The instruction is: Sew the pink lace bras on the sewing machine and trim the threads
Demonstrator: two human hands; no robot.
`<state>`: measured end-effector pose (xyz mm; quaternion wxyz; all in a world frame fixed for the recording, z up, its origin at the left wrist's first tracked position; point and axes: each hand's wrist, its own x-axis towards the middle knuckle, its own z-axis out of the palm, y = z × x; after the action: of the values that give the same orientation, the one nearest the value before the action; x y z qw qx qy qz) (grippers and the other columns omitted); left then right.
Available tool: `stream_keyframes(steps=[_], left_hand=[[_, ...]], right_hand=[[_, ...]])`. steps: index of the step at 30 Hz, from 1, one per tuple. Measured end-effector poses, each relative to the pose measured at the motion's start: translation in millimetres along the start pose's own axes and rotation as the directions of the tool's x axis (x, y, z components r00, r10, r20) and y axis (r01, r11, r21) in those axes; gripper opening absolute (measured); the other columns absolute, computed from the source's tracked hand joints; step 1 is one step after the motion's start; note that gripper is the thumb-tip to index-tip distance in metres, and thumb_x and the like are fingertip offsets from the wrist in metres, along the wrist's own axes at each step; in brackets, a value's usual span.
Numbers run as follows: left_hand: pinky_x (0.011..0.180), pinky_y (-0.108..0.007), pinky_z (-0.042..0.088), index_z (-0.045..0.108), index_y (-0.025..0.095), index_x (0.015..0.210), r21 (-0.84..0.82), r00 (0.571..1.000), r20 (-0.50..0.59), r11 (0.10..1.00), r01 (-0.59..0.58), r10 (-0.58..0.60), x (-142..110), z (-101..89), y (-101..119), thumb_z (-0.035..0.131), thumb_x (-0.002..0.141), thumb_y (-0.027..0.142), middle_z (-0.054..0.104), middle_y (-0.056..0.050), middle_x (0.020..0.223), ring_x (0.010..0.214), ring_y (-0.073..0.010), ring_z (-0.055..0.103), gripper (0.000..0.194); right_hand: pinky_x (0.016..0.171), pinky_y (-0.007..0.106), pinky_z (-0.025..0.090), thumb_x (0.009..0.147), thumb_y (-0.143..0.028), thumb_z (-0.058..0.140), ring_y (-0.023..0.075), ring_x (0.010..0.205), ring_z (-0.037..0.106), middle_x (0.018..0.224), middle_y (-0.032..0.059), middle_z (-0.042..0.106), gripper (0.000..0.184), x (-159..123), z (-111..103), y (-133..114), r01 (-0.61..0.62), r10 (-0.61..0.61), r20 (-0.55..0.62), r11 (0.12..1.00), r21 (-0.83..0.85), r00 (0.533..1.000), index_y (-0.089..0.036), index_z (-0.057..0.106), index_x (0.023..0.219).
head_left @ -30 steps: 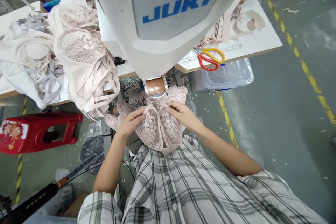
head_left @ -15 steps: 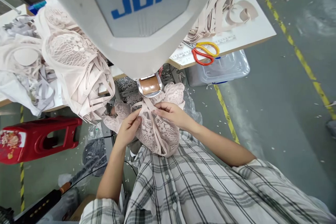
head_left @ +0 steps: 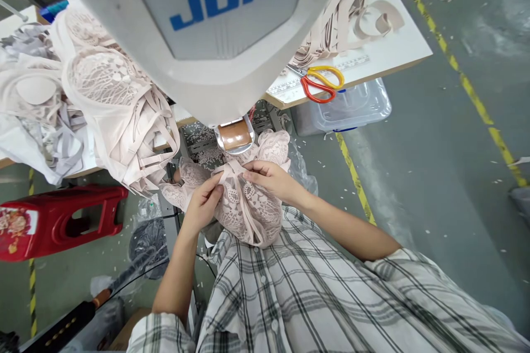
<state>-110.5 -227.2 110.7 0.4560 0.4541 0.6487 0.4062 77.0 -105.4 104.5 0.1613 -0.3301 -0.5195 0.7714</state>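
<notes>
A pale pink lace bra (head_left: 260, 218) lies bunched over my lap, just in front of a white JUKI sewing machine (head_left: 215, 85). My left hand (head_left: 202, 201) pinches the bra's edge between thumb and fingers on the left. On the right, my right hand (head_left: 271, 179) grips the same edge, with its fingertips close to the middle. Between the hands, narrow straps cross and hang down over the lace. The machine's amber guard (head_left: 235, 135) is right above the fingers; the needle area is hidden beneath it.
Lace bras with straps (head_left: 111, 83) are heaped on the table at left. Scissors with red and yellow handles (head_left: 321, 83) lie at the right table's edge, near beige strips (head_left: 335, 22). A clear plastic box (head_left: 351, 107) and a red stool (head_left: 62, 220) stand below.
The strap piece that reached up to the guard now sits slightly lower, between my fingers. Both hands keep nearly the same place and hold. The view has shifted a little.
</notes>
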Motion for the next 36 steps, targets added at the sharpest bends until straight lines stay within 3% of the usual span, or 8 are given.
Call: stream_keyframes(steps=[16, 20, 21, 24, 26, 28, 32, 36], left_hand=[[0.111, -0.040, 0.041, 0.061, 0.022, 0.134, 0.043, 0.997, 0.063, 0.998, 0.045, -0.048, 12, -14.9, 6, 0.051, 0.096, 0.039, 0.063, -0.008, 0.138, 0.128, -0.0248, 0.056, 0.042], [0.111, -0.045, 0.039, 0.067, 0.022, 0.124, 0.156, 0.988, -0.125, 0.981, 0.110, -0.091, 24, -16.6, 15, 0.060, 0.090, 0.043, 0.067, -0.010, 0.128, 0.123, -0.0282, 0.057, 0.040], [0.110, -0.044, 0.039, 0.070, 0.022, 0.116, 0.114, 0.986, -0.131, 0.986, 0.118, -0.103, 25, -12.0, 20, 0.062, 0.088, 0.045, 0.069, -0.010, 0.121, 0.120, -0.0290, 0.058, 0.038], [0.098, -0.042, 0.049, 0.075, 0.020, 0.093, -0.093, 0.988, 0.084, 0.987, 0.134, -0.127, 25, 10.4, 42, 0.059, 0.086, 0.055, 0.074, -0.008, 0.097, 0.101, -0.0290, 0.065, 0.039], [0.093, -0.041, 0.051, 0.074, 0.021, 0.093, -0.117, 0.997, 0.028, 0.990, 0.074, -0.071, 24, 22.5, 54, 0.052, 0.090, 0.056, 0.073, -0.007, 0.092, 0.092, -0.0264, 0.066, 0.042], [0.091, -0.038, 0.051, 0.074, 0.023, 0.089, -0.340, 0.991, -0.090, 0.939, 0.061, -0.097, 23, 21.5, 63, 0.061, 0.086, 0.056, 0.072, -0.005, 0.084, 0.087, -0.0240, 0.065, 0.035], [0.067, -0.030, 0.052, 0.073, 0.026, 0.083, -0.630, 0.933, -0.285, 0.777, -0.009, -0.221, 13, -33.6, 76, 0.070, 0.079, 0.059, 0.056, 0.001, 0.059, 0.060, -0.0155, 0.056, 0.034], [0.065, -0.033, 0.057, 0.071, 0.031, 0.074, -0.557, 0.834, -0.520, 0.814, -0.166, -0.186, -5, -113.9, 97, 0.078, 0.069, 0.060, 0.044, 0.005, 0.052, 0.052, -0.0132, 0.049, 0.030]], right_hand=[[0.069, 0.027, 0.045, 0.082, -0.050, 0.067, 0.0140, 0.073, 0.057, 0.084, 0.0015, 0.067, 0.034, 1, -10, -9, 0.012, -0.012, -0.005, 0.999, -0.032, 1.000, -0.018, 0.069, 0.093], [0.070, 0.028, 0.046, 0.086, -0.051, 0.063, 0.0153, 0.074, 0.058, 0.082, 0.0017, 0.066, 0.033, 0, -6, -18, 0.059, -0.063, -0.027, 0.991, -0.122, 0.998, -0.019, 0.068, 0.091], [0.070, 0.028, 0.046, 0.087, -0.052, 0.061, 0.0159, 0.075, 0.058, 0.082, 0.0021, 0.066, 0.034, -1, -2, -21, 0.090, -0.095, -0.021, 0.981, -0.174, 0.995, -0.019, 0.067, 0.091], [0.071, 0.029, 0.047, 0.092, -0.051, 0.054, 0.0174, 0.076, 0.061, 0.082, 0.0042, 0.068, 0.036, -4, 9, -26, 0.209, -0.197, 0.071, 0.911, -0.356, 0.978, -0.019, 0.068, 0.089], [0.075, 0.031, 0.048, 0.097, -0.048, 0.046, 0.0193, 0.081, 0.063, 0.088, 0.0067, 0.071, 0.038, -5, 10, -23, 0.273, -0.230, 0.147, 0.823, -0.498, 0.962, -0.019, 0.069, 0.090], [0.079, 0.033, 0.048, 0.099, -0.044, 0.040, 0.0223, 0.087, 0.065, 0.095, 0.0092, 0.072, 0.038, -6, 2, -16, 0.322, -0.238, 0.217, 0.710, -0.626, 0.947, -0.020, 0.069, 0.097], [0.072, 0.036, 0.048, 0.100, -0.040, 0.032, 0.0256, 0.082, 0.068, 0.089, 0.0102, 0.073, 0.041, -15, -30, -4, 0.353, -0.114, 0.340, 0.467, -0.811, 0.933, -0.026, 0.070, 0.092], [0.078, 0.033, 0.048, 0.100, -0.037, 0.036, 0.0218, 0.084, 0.067, 0.089, 0.0091, 0.073, 0.038, -33, -61, -8, 0.376, -0.106, 0.367, 0.420, -0.826, 0.924, -0.022, 0.071, 0.094]])
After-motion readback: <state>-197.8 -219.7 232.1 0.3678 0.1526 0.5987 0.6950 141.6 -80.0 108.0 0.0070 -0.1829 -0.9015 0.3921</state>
